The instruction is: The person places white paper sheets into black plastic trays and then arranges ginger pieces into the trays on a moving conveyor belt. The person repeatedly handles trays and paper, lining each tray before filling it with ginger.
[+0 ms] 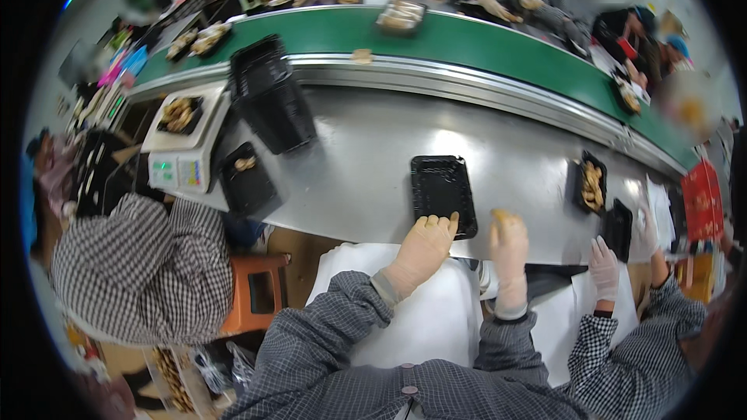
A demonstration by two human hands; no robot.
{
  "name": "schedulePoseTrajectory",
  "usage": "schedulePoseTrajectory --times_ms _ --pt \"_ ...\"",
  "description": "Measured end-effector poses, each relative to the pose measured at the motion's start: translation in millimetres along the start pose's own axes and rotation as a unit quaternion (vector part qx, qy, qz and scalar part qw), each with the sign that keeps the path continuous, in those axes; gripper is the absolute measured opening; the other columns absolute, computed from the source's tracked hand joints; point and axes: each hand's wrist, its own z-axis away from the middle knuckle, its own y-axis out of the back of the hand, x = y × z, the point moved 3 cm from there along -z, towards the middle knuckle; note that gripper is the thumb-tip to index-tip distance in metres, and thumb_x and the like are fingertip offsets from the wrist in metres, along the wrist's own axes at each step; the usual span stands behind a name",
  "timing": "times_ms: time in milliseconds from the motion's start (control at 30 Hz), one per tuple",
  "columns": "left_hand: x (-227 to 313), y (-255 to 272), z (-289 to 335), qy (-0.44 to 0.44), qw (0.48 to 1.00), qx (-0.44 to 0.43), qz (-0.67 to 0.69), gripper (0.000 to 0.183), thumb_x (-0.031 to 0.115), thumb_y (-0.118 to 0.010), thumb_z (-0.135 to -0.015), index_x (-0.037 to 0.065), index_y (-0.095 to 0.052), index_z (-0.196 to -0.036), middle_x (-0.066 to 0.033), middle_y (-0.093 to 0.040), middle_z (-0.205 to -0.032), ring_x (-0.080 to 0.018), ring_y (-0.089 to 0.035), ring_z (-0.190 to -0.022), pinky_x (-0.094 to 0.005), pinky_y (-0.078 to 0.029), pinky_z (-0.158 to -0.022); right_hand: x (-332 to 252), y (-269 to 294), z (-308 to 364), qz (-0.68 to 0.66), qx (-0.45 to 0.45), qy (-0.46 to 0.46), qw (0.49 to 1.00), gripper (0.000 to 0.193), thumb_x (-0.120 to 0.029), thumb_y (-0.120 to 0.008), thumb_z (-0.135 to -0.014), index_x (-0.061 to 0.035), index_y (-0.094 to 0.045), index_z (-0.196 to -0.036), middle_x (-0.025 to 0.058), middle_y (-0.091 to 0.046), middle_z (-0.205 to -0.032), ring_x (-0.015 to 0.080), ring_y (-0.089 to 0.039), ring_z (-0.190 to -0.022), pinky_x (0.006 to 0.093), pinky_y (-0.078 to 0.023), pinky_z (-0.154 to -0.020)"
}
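A shallow black plastic tray [442, 187] lies on the metal table in front of me, with nothing in it. My left hand [424, 250], in a pale thin glove, is closed at the tray's near left corner, thumb toward the rim. My right hand [509, 253], gloved the same way, is raised just right of the tray, apart from it. Its fingers point away from me, slightly bent, and nothing shows in them. A tall stack of black trays [272, 97] stands farther left on the table.
To the left, a scale [175, 167] bears a tray of tan pieces [179, 115]; beside it lies another tray [247, 179]. A co-worker's gloved hand [604, 268] is at right, near a filled tray [591, 183]. Beyond runs a green conveyor belt [327, 29], with people behind it.
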Motion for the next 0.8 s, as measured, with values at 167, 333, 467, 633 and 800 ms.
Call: schedulePoseTrajectory --times_ms 167,333,467,633,800 --pt "-44.0 53.5 88.7 0.118 0.981 0.077 0.133 0.047 0.019 -0.069 -0.083 0.002 -0.059 -0.126 -0.0112 -0.065 -0.091 -0.028 -0.064 -0.085 -0.0379 -0.049 -0.077 -127.8 -0.5 -1.6 -0.204 -0.072 0.181 0.959 0.008 -0.004 -0.066 -0.08 -0.007 -0.065 -0.087 0.0082 -0.065 -0.087 0.0273 -0.063 -0.087 0.0431 -0.05 -0.09" --pt "-73.5 108.2 205.5 0.324 0.897 0.238 0.185 0.026 0.001 -0.065 -0.082 0.004 -0.071 -0.107 -0.0142 -0.069 -0.087 -0.0282 -0.067 -0.078 -0.0359 -0.052 -0.068 -259.5 -53.5 35.3 -0.297 -0.346 0.335 0.825 0.009 -0.012 -0.067 -0.074 -0.0043 -0.066 -0.078 0.0119 -0.062 -0.082 0.0324 -0.062 -0.083 0.0431 -0.05 -0.078" --pt "-66.2 131.8 272.4 0.43 0.834 0.265 0.221 0.025 0.002 -0.064 -0.085 0.003 -0.071 -0.109 -0.0118 -0.071 -0.089 -0.0238 -0.069 -0.081 -0.0325 -0.053 -0.073 -317.3 -99.7 83.6 -0.156 -0.543 0.433 0.703 0.017 -0.018 -0.068 -0.072 -0.0032 -0.07 -0.08 0.0161 -0.069 -0.088 0.0344 -0.066 -0.087 0.0435 -0.052 -0.08" --pt "-63.9 126.9 313.8 0.449 0.833 0.271 0.177 0.024 0.005 -0.064 -0.087 0.003 -0.071 -0.11 -0.0126 -0.071 -0.093 -0.0265 -0.068 -0.086 -0.0337 -0.053 -0.077 -314.3 -113.4 95.6 -0.091 -0.589 0.443 0.67 0.019 -0.021 -0.064 -0.078 -0.0071 -0.073 -0.088 0.0166 -0.07 -0.088 0.0363 -0.067 -0.085 0.0431 -0.053 -0.08" --pt "-64.7 118.6 342.2 0.529 0.759 0.275 0.262 0.022 0.008 -0.062 -0.09 0.003 -0.07 -0.11 -0.0124 -0.071 -0.093 -0.0209 -0.069 -0.082 -0.0305 -0.053 -0.074 -286.3 -104.5 69.5 -0.283 -0.586 0.265 0.711 0.017 -0.02 -0.061 -0.084 -0.0081 -0.071 -0.09 0.0121 -0.07 -0.091 0.0315 -0.068 -0.086 0.0397 -0.053 -0.08"
